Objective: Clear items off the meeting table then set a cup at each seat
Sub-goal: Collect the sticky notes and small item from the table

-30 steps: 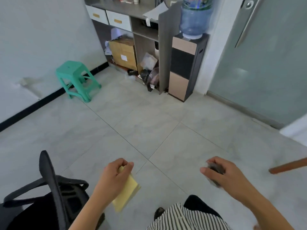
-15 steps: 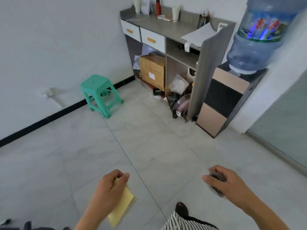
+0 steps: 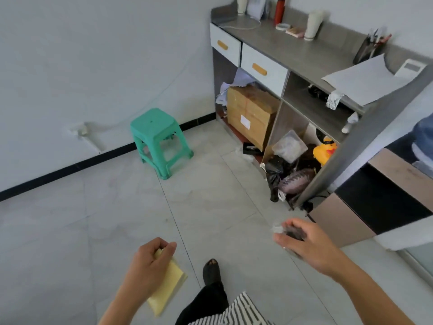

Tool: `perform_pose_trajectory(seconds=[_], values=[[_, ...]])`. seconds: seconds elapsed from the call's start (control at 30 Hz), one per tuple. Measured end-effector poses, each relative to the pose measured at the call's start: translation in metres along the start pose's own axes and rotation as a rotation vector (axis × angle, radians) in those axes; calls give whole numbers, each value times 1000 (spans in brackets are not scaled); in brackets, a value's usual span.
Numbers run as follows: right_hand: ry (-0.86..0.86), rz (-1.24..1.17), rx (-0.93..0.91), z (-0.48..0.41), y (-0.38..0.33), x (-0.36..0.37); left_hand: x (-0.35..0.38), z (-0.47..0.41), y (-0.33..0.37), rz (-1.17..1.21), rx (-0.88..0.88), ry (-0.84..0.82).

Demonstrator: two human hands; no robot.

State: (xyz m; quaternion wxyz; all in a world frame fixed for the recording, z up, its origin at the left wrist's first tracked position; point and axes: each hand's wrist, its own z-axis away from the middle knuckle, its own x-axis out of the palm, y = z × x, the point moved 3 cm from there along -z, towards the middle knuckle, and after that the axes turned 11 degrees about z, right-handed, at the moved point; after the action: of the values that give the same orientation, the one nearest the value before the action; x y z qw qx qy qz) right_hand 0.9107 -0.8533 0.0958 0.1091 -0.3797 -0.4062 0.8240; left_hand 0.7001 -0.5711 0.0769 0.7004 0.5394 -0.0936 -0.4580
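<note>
Now left hand (image 3: pixel 150 263) grips yellow notepad (image 3: pixel 167 287), right hand (image 3: pixel 307 242) holds dark object (image 3: pixel 294 232)

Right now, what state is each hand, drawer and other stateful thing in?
Left hand: grips yellow notepad.
Right hand: holds small dark item, too blurred to identify.
Left drawer: closed.
Right drawer: closed.
Green stool: upright.
Cardboard box: closed, below the drawers.
</note>
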Motion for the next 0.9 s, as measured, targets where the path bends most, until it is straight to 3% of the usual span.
perform_pose_trajectory(seconds=[0.2, 0.47, 0.63, 0.9], values=[[122, -92, 80, -92, -43, -46, -3, -142, 107, -141, 101, -107], [161, -265, 188, -210, -36, -105, 67, -291, 196, -256, 181, -242], [197, -205, 200, -319, -33, -162, 97, -382, 252, -265, 200, -226], [199, -7, 65, -485, -99, -249, 122, -504, 334, -220, 216, -165]])
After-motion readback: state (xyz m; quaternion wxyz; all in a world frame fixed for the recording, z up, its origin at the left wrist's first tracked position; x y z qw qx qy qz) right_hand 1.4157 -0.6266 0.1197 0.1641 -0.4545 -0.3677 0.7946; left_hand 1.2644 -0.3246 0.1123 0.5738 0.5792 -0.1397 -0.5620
